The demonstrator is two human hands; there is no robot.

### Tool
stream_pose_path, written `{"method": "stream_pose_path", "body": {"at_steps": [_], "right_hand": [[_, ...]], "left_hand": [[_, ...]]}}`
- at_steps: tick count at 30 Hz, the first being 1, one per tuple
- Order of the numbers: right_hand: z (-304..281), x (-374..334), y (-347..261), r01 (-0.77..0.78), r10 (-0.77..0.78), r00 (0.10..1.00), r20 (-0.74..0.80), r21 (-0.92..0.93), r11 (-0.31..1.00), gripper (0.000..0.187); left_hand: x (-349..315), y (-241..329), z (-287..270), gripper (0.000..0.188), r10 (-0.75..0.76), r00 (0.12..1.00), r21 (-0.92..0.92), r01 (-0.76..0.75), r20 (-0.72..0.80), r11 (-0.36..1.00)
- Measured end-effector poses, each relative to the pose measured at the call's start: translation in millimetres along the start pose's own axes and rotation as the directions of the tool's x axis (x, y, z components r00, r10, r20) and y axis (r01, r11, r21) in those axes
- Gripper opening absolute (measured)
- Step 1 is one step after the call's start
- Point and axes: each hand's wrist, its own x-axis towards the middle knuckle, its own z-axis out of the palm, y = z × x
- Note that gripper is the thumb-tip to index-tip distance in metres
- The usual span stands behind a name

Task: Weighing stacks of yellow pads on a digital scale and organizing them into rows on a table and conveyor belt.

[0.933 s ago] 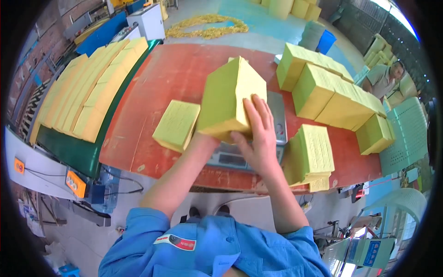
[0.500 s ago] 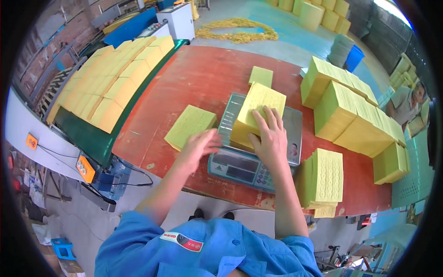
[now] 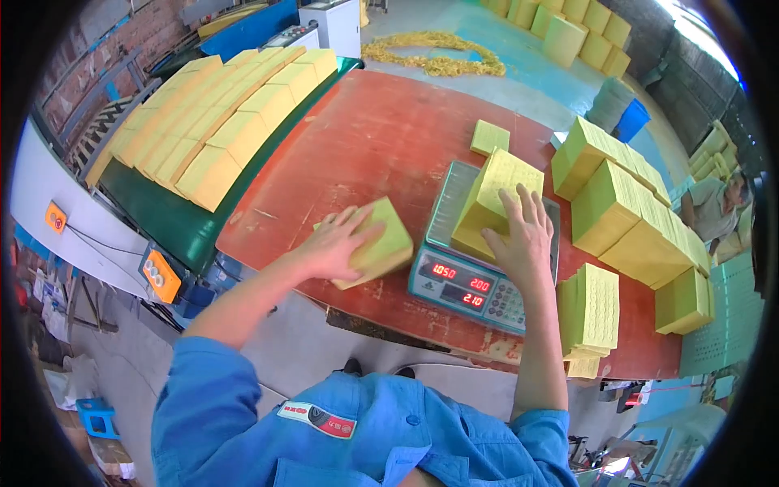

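My left hand (image 3: 334,246) is blurred, its fingers spread over the left side and top of a yellow paper stack (image 3: 389,242), gripping it; the stack sits turned, left of the scale. A blue-green digital scale (image 3: 430,264) with a lit red display stands before me. On its metal plate rests another yellow paper stack (image 3: 507,174) with an embossed top. My right hand (image 3: 523,235) is open at that stack's near right side, fingers apart; whether the fingertips touch it I cannot tell.
Tall yellow stacks (image 3: 629,203) line the table's right side, with an uneven one (image 3: 591,304) near the front edge. A small stack (image 3: 490,138) lies beyond the scale. Rows of yellow stacks (image 3: 235,134) cover a green conveyor (image 3: 154,215) at left. A person (image 3: 707,203) is at far right.
My left hand has gone from the scale's left edge onto the left stack, which has turned and come nearer. My right hand's fingers have lifted and spread. The display now shows lit digits.
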Motion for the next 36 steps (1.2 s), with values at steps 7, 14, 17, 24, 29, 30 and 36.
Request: {"method": "stream_pose_path", "body": {"at_steps": [7,14,17,24,29,30,36], "right_hand": [[67,-4,-145,0.209,-0.287,0.958,0.026,0.624,0.753,0.066],[146,-42,-202,-0.372,-0.115,0.837,0.535,0.711,0.597,0.067],[127,-54,-221,-0.336,-0.123,0.828,0.548,0.659,0.673,0.069],[114,-115,-252,-0.345,0.035,0.89,0.455,0.621,0.704,0.073],[102,-130,-248,-0.42,0.065,0.867,0.494,0.656,0.627,0.073],[99,-132,-241,-0.433,0.09,0.868,0.489,0.653,0.621,0.073],[30,-118,-168,-0.434,-0.023,0.887,0.461,0.849,0.302,0.061]], "left_hand": [[-100,-52,-49,0.082,0.289,0.947,0.212,-0.314,0.143,0.925],[-201,-57,80,0.076,-0.797,0.604,-0.99,0.127,0.024,0.066],[-207,-34,108,0.073,-0.677,0.617,-0.883,0.065,0.402,-0.465],[-204,-14,93,0.083,-0.546,0.791,-0.863,-0.046,0.276,-0.503],[-205,7,56,0.086,-0.54,0.798,-0.943,0.103,0.268,-0.317],[-201,12,51,0.086,-0.52,0.809,-0.943,0.118,0.273,-0.311],[-187,39,3,0.048,-0.441,0.889,-0.962,-0.004,0.121,-0.273]]}}
